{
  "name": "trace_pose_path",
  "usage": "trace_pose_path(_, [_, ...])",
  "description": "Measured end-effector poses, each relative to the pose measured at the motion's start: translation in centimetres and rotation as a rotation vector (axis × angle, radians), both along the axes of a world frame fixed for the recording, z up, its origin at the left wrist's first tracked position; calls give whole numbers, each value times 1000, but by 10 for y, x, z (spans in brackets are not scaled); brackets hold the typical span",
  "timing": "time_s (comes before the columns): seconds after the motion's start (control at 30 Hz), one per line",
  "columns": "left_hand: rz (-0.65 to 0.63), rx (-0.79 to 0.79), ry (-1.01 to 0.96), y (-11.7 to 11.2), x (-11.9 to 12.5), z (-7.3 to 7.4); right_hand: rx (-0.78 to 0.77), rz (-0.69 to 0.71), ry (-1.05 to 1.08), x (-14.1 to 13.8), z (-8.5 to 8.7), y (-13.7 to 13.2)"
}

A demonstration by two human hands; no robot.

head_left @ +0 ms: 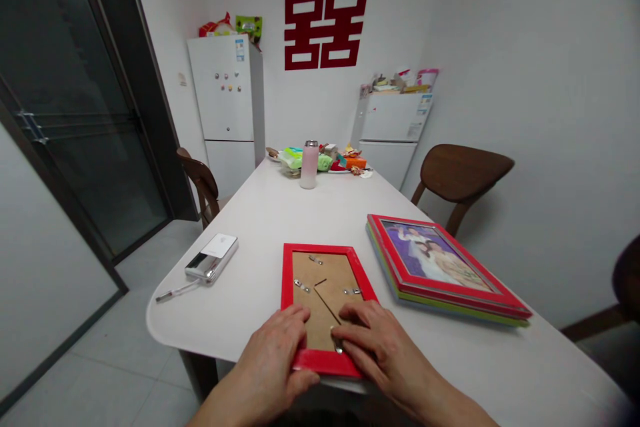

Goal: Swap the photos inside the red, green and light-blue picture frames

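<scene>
A red picture frame [289, 275] lies face down on the white table in front of me, its brown backing board [334, 275] showing. Small metal clips [301, 285] sit along the board's edges, and a thin slit cuts across its middle. My left hand [273, 353] grips the frame's lower left side, fingers curled over the rim and thumb by the bottom edge. At the lower right, my right hand [383, 347] has its fingers bent onto the board and rim. Its fingertips touch the bottom metal clip [338, 345].
To the right lies a stack of frames, the top one a red frame with a photo [435, 257]. A power bank [213, 259] with a short cable is at the left. Farther back stand a pink bottle [309, 165] and piled snack packages [356, 163]. Chairs [463, 170] flank the white table [250, 227].
</scene>
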State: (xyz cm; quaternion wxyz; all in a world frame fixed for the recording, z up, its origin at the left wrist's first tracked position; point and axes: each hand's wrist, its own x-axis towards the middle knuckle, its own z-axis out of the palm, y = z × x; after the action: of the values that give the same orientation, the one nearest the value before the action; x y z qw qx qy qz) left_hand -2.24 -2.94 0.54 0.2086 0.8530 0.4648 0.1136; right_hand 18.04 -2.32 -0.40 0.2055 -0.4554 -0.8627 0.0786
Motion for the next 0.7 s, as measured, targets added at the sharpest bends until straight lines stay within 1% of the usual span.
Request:
trace_pose_path(0.13, [7,-8,-12,2,-1,-2,-81,54,18,-8,-1,7])
trace_pose_path(0.3, [-8,-1,-40,2,-4,-2,-130,70,7,-15,-1,20])
trace_pose_path(0.4, [-22,11,-45,2,-6,-1,-163,103,-13,-14,3,18])
trace_pose_path(0.53, [-19,12,-36,3,-7,1,-163,160,-34,-9,8,12])
trace_pose_path(0.7, [-5,-8,-50,3,-7,1,-149,153,-20,-9,9,9])
